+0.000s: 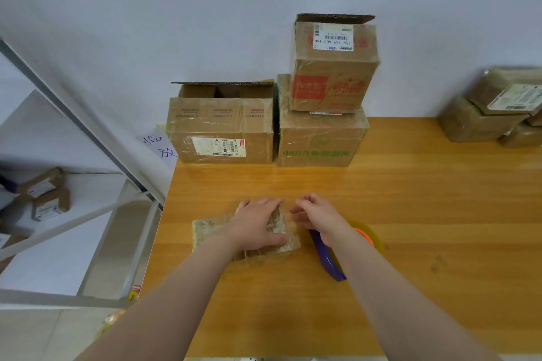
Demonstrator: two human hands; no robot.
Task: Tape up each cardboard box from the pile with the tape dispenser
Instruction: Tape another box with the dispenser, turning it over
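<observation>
Box [205,233], small, largely taped: left hand [255,223] flat on it, fingers straight; right hand [316,214] beside, fingers curled, grasp untellable. Tape dispenser [325,258] lying on surface [425,214]. Pile [322,138]: two boxes open-topped, pending.

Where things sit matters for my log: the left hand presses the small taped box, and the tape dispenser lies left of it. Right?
No. The head view shows the tape dispenser lying right of the small taped box, beneath the right forearm; the left hand does press the box.
</observation>
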